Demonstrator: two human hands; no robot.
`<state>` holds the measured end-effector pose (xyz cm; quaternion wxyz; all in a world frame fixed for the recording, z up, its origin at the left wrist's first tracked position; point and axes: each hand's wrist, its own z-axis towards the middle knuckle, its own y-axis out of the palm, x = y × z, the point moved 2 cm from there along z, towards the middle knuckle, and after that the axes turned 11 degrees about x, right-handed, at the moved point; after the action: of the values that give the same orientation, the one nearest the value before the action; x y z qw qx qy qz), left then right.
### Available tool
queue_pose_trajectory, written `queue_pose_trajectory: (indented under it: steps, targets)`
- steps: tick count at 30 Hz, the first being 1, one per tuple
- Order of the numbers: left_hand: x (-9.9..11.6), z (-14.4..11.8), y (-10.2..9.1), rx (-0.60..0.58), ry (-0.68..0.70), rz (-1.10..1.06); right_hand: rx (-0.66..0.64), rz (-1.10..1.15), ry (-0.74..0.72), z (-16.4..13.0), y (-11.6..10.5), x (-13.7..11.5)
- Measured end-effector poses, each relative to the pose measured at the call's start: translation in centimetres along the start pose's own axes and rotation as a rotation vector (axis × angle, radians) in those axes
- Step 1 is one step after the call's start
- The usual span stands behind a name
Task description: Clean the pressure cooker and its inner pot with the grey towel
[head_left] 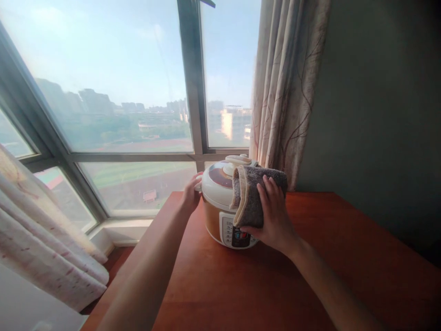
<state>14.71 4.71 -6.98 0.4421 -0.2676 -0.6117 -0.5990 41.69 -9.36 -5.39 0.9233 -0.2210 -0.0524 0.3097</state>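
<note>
1. Grey cloth (253, 197), folded, with a cream edge along its left side, is draped over the right front of the pressure cooker (220, 202) and hangs down as far as the control panel (237, 234).
2. Your right hand (272, 216) lies flat on the cloth, fingers spread and pointing up, thumb low near the panel. It presses the cloth onto the cooker's side; the grip is a wide, flat palm hold on the cloth, not a pinch.
3. Your left hand (191, 193) is on the cooker's left side, at the rim of the lid (220, 181). Fingers curl around the lid edge, touching it; how tightly they close there, you cannot tell from this angle.
4. The cooker stands upright on the red-brown wooden table (310, 276), near its far left corner, just before the window (120, 92). White lid with a brown top and a cream knob, orange-brown body, white panel with buttons and a small display at the front.
5. Both forearms reach in from the bottom edge, one on each side of the cooker.
6. A patterned curtain (285, 87) hangs just behind the cooker on the right, beside a dark green wall (379, 115).
7. Another pale curtain (41, 230) sits at lower left, well apart from the table.
8. Hazy buildings and a sports field show outside through the glass.
</note>
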Motion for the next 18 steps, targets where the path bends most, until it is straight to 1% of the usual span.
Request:
queue_pose_trajectory:
  steps: [2, 4, 6, 9, 12, 15, 16, 18]
  targets:
    - [-0.8, -0.5, 0.0, 0.001, -0.008, -0.062, -0.031, -0.007, -0.056, -0.5, -0.1, 0.2]
    - [-1.2, -0.8, 0.0, 0.011, -0.007, -0.127, -0.039, -0.017, -0.076, -0.8, -0.1, 0.5]
    - [-1.4, -0.9, 0.0, 0.014, -0.004, -0.160, -0.005, -0.019, -0.070, -1.0, 0.2, 0.9]
    - [-1.5, -0.7, 0.0, 0.014, -0.005, -0.152, 0.105, 0.007, -0.031, -0.9, 1.0, 1.4]
    - [-1.4, -0.4, -0.2, 0.002, -0.002, -0.114, 0.229, 0.050, 0.036, -0.7, 1.8, 1.9]
    - [-1.3, -0.2, -0.3, 0.005, 0.000, -0.097, 0.327, 0.121, 0.124, -0.2, 2.3, 2.8]
    - [-1.3, -0.2, -0.2, 0.011, 0.000, -0.101, 0.356, 0.148, 0.178, 0.0, 2.4, 3.4]
    - [-1.4, -0.2, -0.2, 0.021, 0.002, -0.116, 0.410, 0.208, 0.344, 0.5, 2.7, 4.9]
